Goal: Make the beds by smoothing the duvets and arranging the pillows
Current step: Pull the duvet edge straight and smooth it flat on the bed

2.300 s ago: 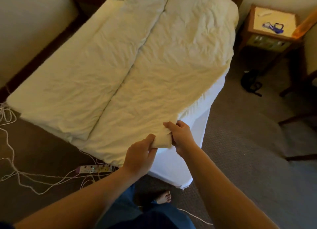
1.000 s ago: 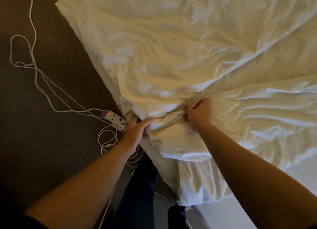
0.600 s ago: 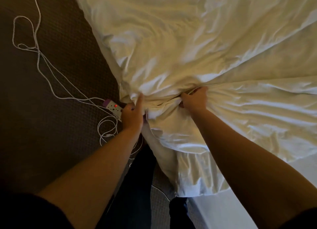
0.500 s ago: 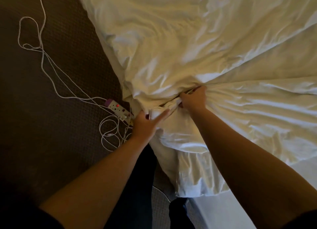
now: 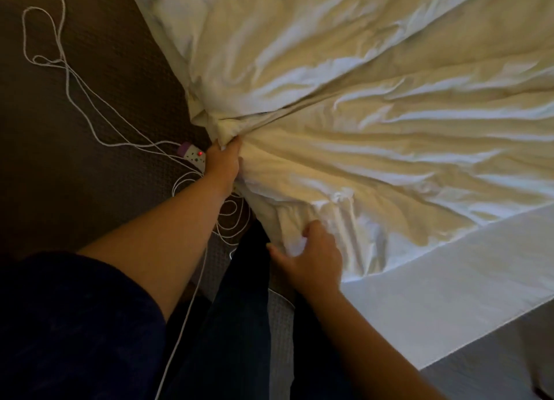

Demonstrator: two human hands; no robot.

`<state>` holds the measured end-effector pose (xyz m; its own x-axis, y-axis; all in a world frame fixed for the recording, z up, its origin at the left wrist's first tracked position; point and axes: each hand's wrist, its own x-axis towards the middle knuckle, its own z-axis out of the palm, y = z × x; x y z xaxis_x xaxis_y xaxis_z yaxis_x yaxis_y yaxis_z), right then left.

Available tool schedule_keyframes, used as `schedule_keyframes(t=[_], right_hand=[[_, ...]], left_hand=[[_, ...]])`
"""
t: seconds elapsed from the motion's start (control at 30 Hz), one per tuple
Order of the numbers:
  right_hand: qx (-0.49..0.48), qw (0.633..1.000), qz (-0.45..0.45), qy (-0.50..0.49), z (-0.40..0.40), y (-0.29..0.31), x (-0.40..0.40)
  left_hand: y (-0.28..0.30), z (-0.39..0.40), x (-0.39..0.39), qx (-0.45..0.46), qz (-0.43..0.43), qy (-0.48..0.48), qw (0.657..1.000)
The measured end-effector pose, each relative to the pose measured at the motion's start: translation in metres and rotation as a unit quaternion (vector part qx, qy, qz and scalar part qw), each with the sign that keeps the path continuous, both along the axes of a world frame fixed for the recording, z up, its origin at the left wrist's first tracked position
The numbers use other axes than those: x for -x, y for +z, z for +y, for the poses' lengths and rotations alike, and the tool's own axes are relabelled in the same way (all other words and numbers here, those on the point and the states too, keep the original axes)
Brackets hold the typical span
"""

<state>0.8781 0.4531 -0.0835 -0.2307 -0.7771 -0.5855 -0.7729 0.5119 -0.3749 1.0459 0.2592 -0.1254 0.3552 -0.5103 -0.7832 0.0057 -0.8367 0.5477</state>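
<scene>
At the bed's corner, the left hand (image 5: 223, 162) clenches a bunch of the cream duvet (image 5: 344, 99) while the right hand (image 5: 311, 261) grasps its hanging edge. White sheet (image 5: 449, 285) shows below; white cords (image 5: 69, 72) and a power strip (image 5: 193, 155) lie on dark carpet (image 5: 90, 189).

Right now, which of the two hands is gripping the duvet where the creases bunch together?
The left hand, beside the power strip on the floor. It grips the duvet where the creases converge; the right hand is lower, on the hanging edge.

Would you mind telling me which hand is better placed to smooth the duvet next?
Right. The right hand only lightly holds the duvet edge, while the left hand grips the bunched corner, anchoring it.
</scene>
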Motion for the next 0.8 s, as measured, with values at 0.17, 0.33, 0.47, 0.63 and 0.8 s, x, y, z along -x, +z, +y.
schedule_keyframes(t=[0.17, 0.33, 0.47, 0.63, 0.8], right_hand=[[0.034, 0.984, 0.046, 0.168, 0.020, -0.047, -0.007], [-0.032, 0.983, -0.122, 0.135, 0.052, -0.050, 0.012], [-0.081, 0.972, -0.161, 0.150, 0.050, -0.061, 0.009], [-0.126, 0.941, -0.229, 0.217, 0.037, -0.050, 0.028], [0.124, 0.976, -0.122, 0.132, -0.015, -0.026, 0.100]], left_hand=[[-0.025, -0.004, -0.013, 0.015, -0.007, 0.020, 1.000], [-0.047, -0.022, -0.008, 0.006, -0.076, 0.034, 0.996], [-0.055, -0.016, -0.003, 0.015, -0.139, 0.015, 0.990], [-0.064, -0.003, -0.017, -0.020, -0.174, 0.044, 0.984], [-0.027, 0.008, 0.009, -0.049, -0.361, -0.029, 0.931]])
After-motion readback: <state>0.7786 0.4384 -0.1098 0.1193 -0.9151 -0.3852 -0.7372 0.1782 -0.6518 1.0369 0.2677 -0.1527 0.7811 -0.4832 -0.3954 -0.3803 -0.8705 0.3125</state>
